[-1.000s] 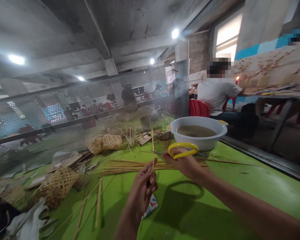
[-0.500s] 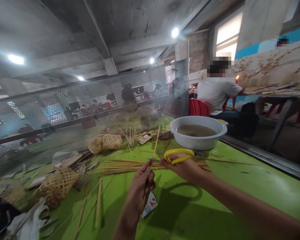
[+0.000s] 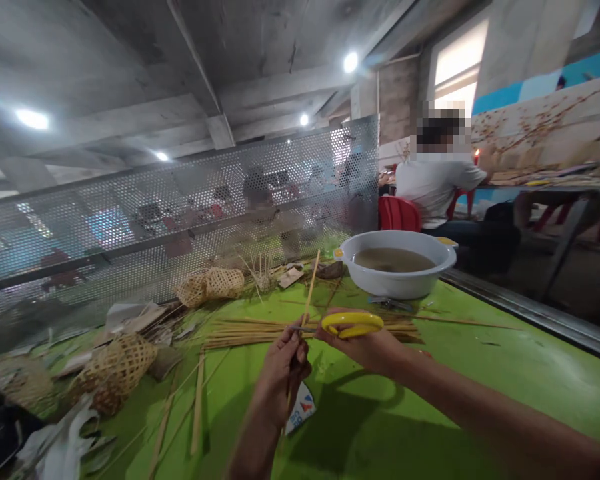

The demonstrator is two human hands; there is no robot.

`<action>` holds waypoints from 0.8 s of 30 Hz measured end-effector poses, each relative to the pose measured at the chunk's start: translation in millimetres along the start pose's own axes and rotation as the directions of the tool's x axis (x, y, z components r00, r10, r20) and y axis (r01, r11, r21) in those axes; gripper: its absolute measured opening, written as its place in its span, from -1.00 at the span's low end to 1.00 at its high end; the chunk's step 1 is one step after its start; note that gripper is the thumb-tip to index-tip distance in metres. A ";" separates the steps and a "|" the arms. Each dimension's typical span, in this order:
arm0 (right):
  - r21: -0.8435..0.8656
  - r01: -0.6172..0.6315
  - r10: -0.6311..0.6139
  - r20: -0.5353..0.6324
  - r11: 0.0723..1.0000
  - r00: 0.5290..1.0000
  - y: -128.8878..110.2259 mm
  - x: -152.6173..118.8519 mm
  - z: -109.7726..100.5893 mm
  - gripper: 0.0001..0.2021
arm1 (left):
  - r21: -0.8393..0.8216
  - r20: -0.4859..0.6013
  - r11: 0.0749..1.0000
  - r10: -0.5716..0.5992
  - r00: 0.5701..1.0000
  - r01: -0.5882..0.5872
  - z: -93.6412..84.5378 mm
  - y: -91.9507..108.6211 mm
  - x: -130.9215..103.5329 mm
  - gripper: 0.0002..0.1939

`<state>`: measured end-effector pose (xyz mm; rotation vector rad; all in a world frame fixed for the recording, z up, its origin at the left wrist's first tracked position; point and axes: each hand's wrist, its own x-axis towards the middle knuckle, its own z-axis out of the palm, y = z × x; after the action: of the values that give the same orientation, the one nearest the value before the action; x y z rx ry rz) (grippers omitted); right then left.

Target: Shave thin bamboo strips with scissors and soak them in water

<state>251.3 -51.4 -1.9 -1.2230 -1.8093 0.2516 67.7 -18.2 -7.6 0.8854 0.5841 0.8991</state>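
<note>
My left hand [image 3: 286,360] is closed round a thin bamboo strip [image 3: 312,287] that stands up, tilted slightly right, from its fingertips. Yellow-handled scissors [image 3: 353,325] are gripped in my right hand [image 3: 355,347]. Their blades point left and meet the strip just above my left fingertips. Whether the blades are parted is too small to tell. Behind and beneath both hands lies a bundle of bamboo strips [image 3: 245,332] on the green table [image 3: 460,400]. A printed white scrap [image 3: 300,410] lies just right of my left wrist.
A white basin [image 3: 397,280] of murky water stands behind my right hand. Woven bamboo pieces [image 3: 117,373], loose strips and scraps cover the left side. A perforated metal screen [image 3: 180,220] borders the far edge. A person [image 3: 430,180] sits beyond the basin.
My right hand and the scissors have moved slightly down and left, lowering the yellow handles. My left hand still holds the strip, almost unmoved.
</note>
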 end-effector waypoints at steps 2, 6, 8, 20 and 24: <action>-0.021 -0.008 0.006 -0.078 1.000 0.997 2.1 2.3 -3.5 -0.78 | -0.008 0.012 1.000 0.000 1.000 0.000 1.2 1.5 -1.8 -0.46; -0.185 -0.006 -0.027 -0.177 0.983 0.984 5.9 8.0 -10.3 -0.66 | -0.008 0.066 1.000 0.003 0.998 -0.003 2.7 3.4 -5.7 -0.49; -0.147 -0.002 -0.016 -0.124 0.989 0.992 2.2 5.5 -6.7 -0.67 | 0.004 0.061 1.000 0.011 0.998 -0.012 1.9 3.0 -4.0 -0.48; -0.176 -0.017 -0.021 -0.211 0.984 0.977 16.7 16.4 -19.5 -0.64 | -0.019 0.140 0.999 -0.029 0.990 0.032 7.8 5.2 -12.6 -0.48; -0.134 -0.007 -0.018 -0.188 0.991 0.982 10.8 11.0 -10.9 -0.65 | -0.043 0.113 0.999 -0.018 0.993 0.023 6.9 5.4 -11.2 -0.47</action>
<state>265.5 -40.4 4.1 -1.2895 -1.6860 0.0097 64.9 -28.8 1.4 0.8832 0.4731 0.8350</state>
